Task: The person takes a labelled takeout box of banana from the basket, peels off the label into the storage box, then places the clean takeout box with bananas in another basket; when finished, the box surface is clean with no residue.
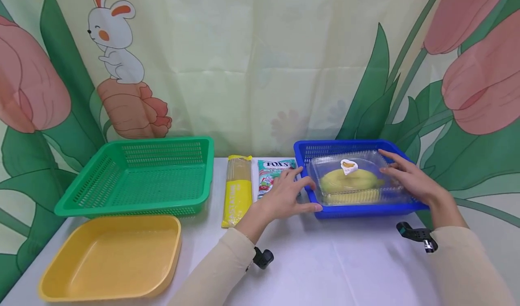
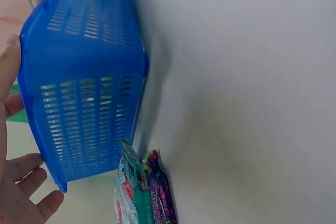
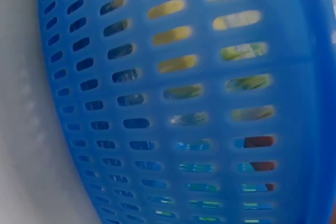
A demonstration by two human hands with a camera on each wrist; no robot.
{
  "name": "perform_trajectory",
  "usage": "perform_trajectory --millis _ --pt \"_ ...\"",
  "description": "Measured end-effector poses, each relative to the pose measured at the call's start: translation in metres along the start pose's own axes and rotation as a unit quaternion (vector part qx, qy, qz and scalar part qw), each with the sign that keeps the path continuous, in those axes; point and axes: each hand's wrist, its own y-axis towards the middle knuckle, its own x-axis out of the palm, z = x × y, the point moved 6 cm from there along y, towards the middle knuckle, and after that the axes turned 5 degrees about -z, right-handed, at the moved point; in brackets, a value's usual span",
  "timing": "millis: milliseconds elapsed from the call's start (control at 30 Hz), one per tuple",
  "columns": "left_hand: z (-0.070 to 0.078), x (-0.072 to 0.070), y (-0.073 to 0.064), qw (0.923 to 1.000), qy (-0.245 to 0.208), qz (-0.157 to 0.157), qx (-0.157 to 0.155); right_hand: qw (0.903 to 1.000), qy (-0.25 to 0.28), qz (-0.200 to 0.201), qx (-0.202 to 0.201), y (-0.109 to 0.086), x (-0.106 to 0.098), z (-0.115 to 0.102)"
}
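A clear plastic container point(image 1: 367, 159) with yellow bananas point(image 1: 349, 182) inside and a banana sticker on its lid lies in the blue basket point(image 1: 365, 213). My left hand point(image 1: 286, 193) is spread at the basket's left side, fingertips by the rim and the container's left edge, thumb at the front corner. On the other side, my right hand point(image 1: 412, 179) rests its fingers along the container's right edge. In the left wrist view, fingers touch the rim of the basket point(image 2: 84, 124). The basket's slotted wall point(image 3: 152, 87) fills the right wrist view.
Left of the basket lie a teal Fox's candy bag point(image 1: 266, 179), partly behind my left hand, and a yellow pasta pack point(image 1: 237, 193). A purple packet point(image 2: 161, 192) shows beside the candy bag. Further left stand a green basket point(image 1: 162, 173) and a yellow tub point(image 1: 118, 256).
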Motion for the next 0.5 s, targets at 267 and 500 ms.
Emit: perform_trajectory --millis 267,500 --pt "0.004 -0.001 -0.006 0.9999 0.008 -0.01 0.005 0.9992 -0.003 0.038 -0.01 -0.009 -0.009 -0.012" --pt "0.0 -0.009 -0.016 0.9995 0.016 -0.019 0.019 0.9971 0.005 0.069 -0.033 -0.019 -0.017 -0.019"
